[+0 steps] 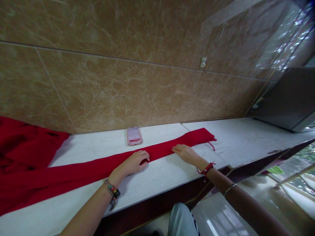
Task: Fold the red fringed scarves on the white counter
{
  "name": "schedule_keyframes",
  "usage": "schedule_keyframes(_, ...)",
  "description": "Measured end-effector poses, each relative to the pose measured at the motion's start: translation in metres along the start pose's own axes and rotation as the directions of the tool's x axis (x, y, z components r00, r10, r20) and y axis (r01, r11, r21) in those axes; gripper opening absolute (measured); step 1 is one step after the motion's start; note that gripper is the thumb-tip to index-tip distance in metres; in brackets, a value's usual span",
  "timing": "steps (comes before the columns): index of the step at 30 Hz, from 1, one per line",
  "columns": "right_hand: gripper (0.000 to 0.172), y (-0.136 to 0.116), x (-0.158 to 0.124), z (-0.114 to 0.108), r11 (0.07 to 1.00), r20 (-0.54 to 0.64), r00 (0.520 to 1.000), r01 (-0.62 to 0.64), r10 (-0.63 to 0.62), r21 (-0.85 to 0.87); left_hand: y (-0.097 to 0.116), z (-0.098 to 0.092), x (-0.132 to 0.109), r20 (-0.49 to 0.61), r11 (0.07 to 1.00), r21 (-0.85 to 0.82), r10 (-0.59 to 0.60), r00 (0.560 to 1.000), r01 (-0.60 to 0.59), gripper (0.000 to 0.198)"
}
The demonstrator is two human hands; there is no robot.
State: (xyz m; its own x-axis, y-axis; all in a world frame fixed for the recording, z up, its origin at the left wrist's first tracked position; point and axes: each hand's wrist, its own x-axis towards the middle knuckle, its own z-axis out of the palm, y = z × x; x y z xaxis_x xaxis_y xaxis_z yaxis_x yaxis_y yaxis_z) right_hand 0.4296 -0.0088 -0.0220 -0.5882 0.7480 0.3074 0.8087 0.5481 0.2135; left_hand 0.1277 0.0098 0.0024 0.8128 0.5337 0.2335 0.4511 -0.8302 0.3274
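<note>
Fingers of both hands touch the red cloth. Behind rises a brown tiled wall; below that stretches the white surface, with the cloth lying along it. The work looks partway done: on the right the cloth seems folded narrow and smoothed flat, while its left stretch is wider and creased, beside a bunched red heap not yet straightened; whether they are one piece I cannot tell. The left hand curves loosely, thumb apart, not closed on the cloth as far as shows. The right hand lies extended, fingers straight and together, gripping nothing. A phone rests beyond the cloth, whose right end trails loose threads.
</note>
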Motion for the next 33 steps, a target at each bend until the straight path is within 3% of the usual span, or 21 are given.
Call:
schedule_keyframes(3, 0.042, -0.029, 0.014, -0.009, 0.989, 0.030, 0.999, 0.009, -0.013, 0.150, 0.006, -0.001, -0.001, 0.052, 0.999, 0.000, -0.049, 0.997, 0.049, 0.020)
schedule_keyframes(7, 0.058, -0.064, 0.031, -0.014, 0.950, 0.185, 0.980, 0.012, -0.073, 0.312, 0.006, 0.001, -0.012, 0.153, 0.989, -0.007, -0.145, 0.978, 0.147, 0.036)
schedule_keyframes(10, 0.055, -0.065, 0.029, -0.011, 0.948, 0.229, 0.973, -0.036, -0.040, 0.315, 0.003, 0.000, -0.020, 0.251, 0.983, 0.002, -0.179, 0.951, 0.185, 0.044)
schedule_keyframes(13, 0.054, -0.049, 0.016, -0.006, 0.963, 0.239, 0.970, -0.098, 0.036, 0.251, 0.002, -0.005, -0.022, 0.264, 0.983, -0.013, -0.171, 0.949, 0.181, 0.040)
schedule_keyframes(16, 0.056, -0.036, 0.009, -0.006, 0.971, 0.248, 0.959, -0.182, 0.140, 0.157, 0.000, -0.010, -0.017, 0.187, 0.985, -0.077, -0.137, 0.973, 0.153, 0.031)
schedule_keyframes(18, 0.058, -0.039, 0.016, -0.007, 0.967, 0.227, 0.956, -0.217, 0.183, 0.132, -0.005, -0.008, -0.013, 0.066, 0.976, -0.091, -0.193, 0.979, 0.198, 0.030)
schedule_keyframes(21, 0.056, -0.060, 0.041, -0.008, 0.967, 0.156, 0.980, -0.157, 0.126, 0.199, -0.012, 0.001, -0.010, -0.079, 0.945, 0.036, -0.321, 0.944, 0.325, 0.030)
schedule_keyframes(26, 0.052, -0.086, 0.075, -0.003, 0.953, 0.163, 0.987, -0.038, -0.012, 0.300, -0.005, 0.014, -0.018, -0.155, 0.801, 0.342, -0.468, 0.870, 0.492, 0.032)
schedule_keyframes(29, 0.050, -0.066, 0.066, 0.005, 0.970, 0.184, 0.983, -0.042, -0.004, 0.241, 0.003, 0.016, -0.022, -0.125, 0.750, 0.344, -0.560, 0.819, 0.565, 0.040)
schedule_keyframes(33, 0.044, -0.005, 0.030, 0.019, 0.984, 0.210, 0.968, -0.158, 0.139, 0.080, 0.004, 0.017, -0.021, -0.042, 0.717, 0.306, -0.647, 0.762, 0.626, 0.046)
